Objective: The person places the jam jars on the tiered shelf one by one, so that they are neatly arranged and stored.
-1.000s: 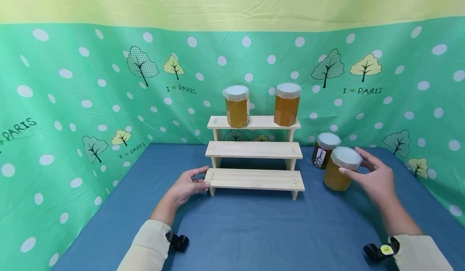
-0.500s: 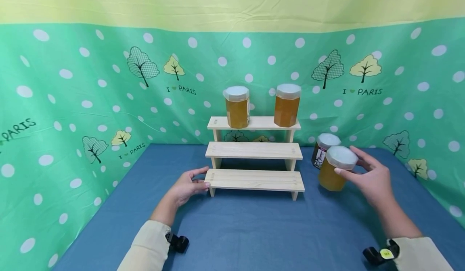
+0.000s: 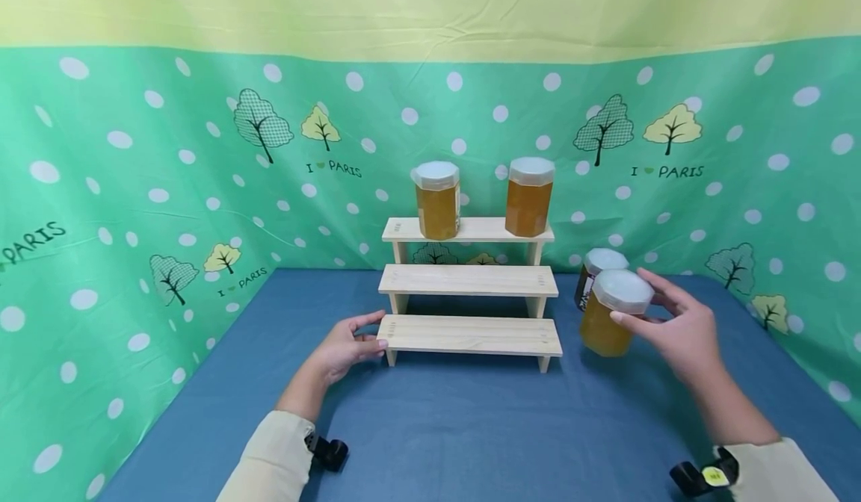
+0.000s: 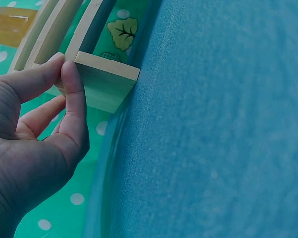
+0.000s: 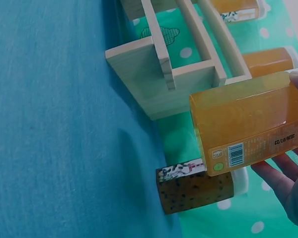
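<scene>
In the head view a three-step wooden rack (image 3: 468,281) stands on the blue cloth. My left hand (image 3: 347,348) pinches the left end of its lowest step; the left wrist view shows thumb and finger at that corner (image 4: 107,65). My right hand (image 3: 686,330) grips a golden honey jar (image 3: 608,326) near its white lid, right of the rack. The right wrist view shows this jar (image 5: 248,124) held above the cloth, its barcode label visible. Behind it, partly hidden, stands a dark jar (image 3: 585,285) with a white lid, apart from the rack.
Two honey jars stand on the top step: a golden one (image 3: 439,207) at left and an amber one (image 3: 529,202) at right. A green dotted curtain (image 3: 134,188) hangs behind and beside the blue-covered table (image 3: 457,435).
My right hand has carried the honey jar leftward, toward the rack, so it now covers more of the dark jar. The left hand has kept its hold on the lowest step.
</scene>
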`<state>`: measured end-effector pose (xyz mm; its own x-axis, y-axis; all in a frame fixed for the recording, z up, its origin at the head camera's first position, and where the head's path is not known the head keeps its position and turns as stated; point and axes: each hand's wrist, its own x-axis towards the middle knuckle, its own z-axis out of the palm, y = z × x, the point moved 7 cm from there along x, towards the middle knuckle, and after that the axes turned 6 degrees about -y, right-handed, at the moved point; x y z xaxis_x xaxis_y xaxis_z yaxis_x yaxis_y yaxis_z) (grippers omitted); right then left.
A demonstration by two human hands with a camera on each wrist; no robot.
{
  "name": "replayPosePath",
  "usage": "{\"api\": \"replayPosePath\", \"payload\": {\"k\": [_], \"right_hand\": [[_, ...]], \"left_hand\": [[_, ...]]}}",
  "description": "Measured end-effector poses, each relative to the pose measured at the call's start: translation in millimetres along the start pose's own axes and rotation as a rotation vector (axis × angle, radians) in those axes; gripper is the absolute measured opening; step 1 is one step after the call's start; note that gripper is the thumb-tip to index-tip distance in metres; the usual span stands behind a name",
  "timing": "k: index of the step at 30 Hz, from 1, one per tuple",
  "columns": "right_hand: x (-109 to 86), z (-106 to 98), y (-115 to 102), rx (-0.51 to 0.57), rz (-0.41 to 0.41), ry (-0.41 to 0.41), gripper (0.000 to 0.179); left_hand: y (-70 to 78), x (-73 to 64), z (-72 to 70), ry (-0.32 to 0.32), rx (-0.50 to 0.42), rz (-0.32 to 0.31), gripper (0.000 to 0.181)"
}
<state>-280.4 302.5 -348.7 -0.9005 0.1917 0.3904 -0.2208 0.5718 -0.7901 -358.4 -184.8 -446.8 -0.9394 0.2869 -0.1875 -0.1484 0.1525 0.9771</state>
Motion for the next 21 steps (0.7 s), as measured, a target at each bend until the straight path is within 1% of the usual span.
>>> {"api": "replayPosePath", "payload": {"k": [9, 21], "right_hand": [[1.0, -1, -20, 0.007, -0.05, 0.002, 0.075], [8.4, -2, -40, 0.027, -0.067, -0.023, 0.075]], "left_hand": [[0.7, -0.7, -0.2, 0.003, 0.004, 0.003, 0.065], [0.5, -1.2, 0.6, 0.002, 0.001, 0.002, 0.066]]}}
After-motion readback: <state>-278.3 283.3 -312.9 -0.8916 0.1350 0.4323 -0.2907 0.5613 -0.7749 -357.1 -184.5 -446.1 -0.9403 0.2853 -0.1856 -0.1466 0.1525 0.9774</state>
